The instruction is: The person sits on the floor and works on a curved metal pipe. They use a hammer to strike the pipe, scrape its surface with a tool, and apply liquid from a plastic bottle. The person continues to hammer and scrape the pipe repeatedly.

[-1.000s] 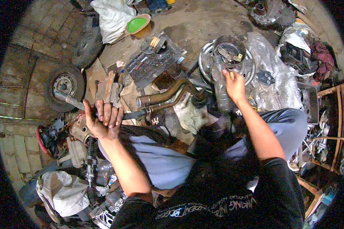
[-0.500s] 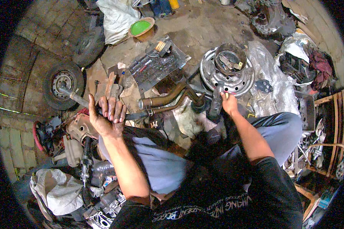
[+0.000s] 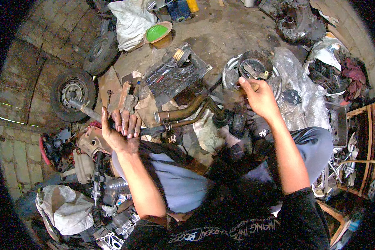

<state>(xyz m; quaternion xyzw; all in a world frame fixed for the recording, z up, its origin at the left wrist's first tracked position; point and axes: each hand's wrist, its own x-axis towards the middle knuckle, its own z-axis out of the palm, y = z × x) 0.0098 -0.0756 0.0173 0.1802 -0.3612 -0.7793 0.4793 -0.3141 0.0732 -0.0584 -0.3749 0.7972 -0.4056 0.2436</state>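
My left hand (image 3: 124,131) is closed around a long pipe. Its grey metal end (image 3: 85,109) sticks out to the left, and a dark hose section (image 3: 153,131) runs out on the right toward a bent brownish metal pipe (image 3: 183,110). My right hand (image 3: 260,100) is raised in front of a silver wheel rim (image 3: 230,75), fingers closed on a small yellowish handle (image 3: 254,86). The rest of that object is blurred, so its kind cannot be made out. A round dark pan (image 3: 254,58) with metal parts rests on the rim.
Two tyres (image 3: 56,96) lean at the left wall. A flat dark metal plate (image 3: 166,85) carries a pulley-like part (image 3: 179,56). A green bowl (image 3: 157,32) stands farther back. Clear plastic sheeting (image 3: 296,108) lies right of the rim. Engine parts (image 3: 114,231) crowd the lower left.
My right hand has moved up and to the right, from beside the dark bottle-like object to in front of the wheel rim. The left hand keeps its hold on the pipe.
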